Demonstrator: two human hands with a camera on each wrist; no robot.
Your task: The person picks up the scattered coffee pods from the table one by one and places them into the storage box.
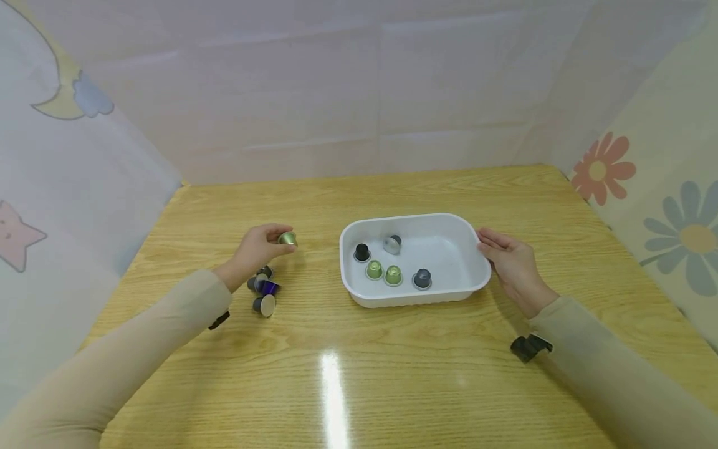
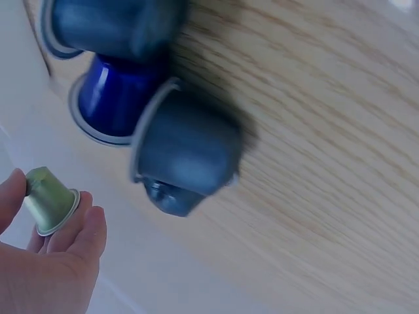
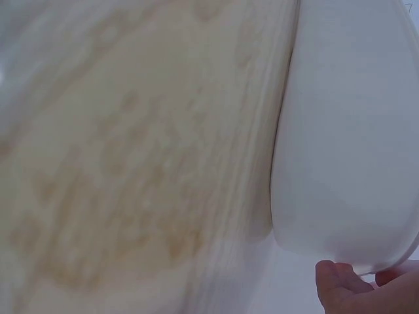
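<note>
My left hand (image 1: 256,249) pinches a light green coffee capsule (image 1: 288,239) between thumb and fingers, above the table left of a white plastic bin (image 1: 415,300). The same green capsule (image 2: 50,201) shows in the left wrist view, clear of the pile. My right hand (image 1: 515,270) grips the bin's right end at the rim; in the right wrist view its fingers (image 3: 337,281) curl at the edge. Inside the bin lie a black capsule (image 1: 362,252), two green capsules (image 1: 393,275), a dark grey capsule (image 1: 422,278) and a tipped grey capsule (image 1: 392,244).
Near my left wrist, several loose capsules cluster on the wooden table (image 1: 291,374): a dark blue capsule (image 1: 270,287), a grey capsule (image 1: 265,305) on its side and others partly hidden. Printed cloth walls (image 1: 336,93) stand behind the table and on both sides.
</note>
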